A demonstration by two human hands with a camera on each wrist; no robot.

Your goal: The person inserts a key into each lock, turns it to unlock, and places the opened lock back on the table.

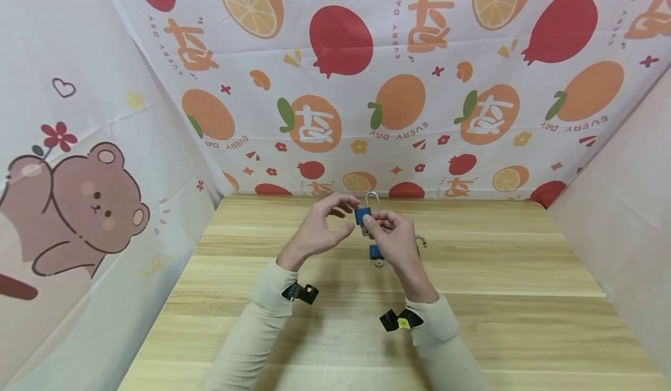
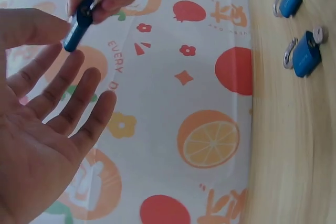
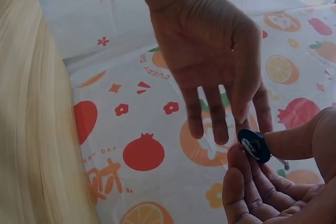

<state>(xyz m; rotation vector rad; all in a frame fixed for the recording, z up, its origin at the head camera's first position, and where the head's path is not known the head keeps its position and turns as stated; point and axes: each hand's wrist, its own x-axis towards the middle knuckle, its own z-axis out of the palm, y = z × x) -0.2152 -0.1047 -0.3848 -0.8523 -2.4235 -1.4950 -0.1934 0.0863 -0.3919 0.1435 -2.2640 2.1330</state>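
Note:
A blue padlock [image 1: 360, 215] with its shackle raised and unlatched is up off the table, a key hanging below its body. My right hand [image 1: 395, 236] pinches it between thumb and fingers. Close by on the left is my left hand [image 1: 320, 231], fingers spread and loosely extended. In the left wrist view its thumb and index finger come right up to the padlock [image 2: 79, 27]; whether they touch is hard to tell. Two more blue padlocks, a nearer one [image 2: 306, 56] and a farther one [image 2: 290, 1], lie on the table with keys in them, partly hidden by my right hand in the head view.
The wooden table [image 1: 498, 257] ends at a fruit-printed cloth [image 1: 346, 105] hung behind it. A cloth with a bear print [image 1: 96, 204] hangs at the left, and a pale cloth [image 1: 618, 204] at the right. Each wrist wears a small black camera on a strap.

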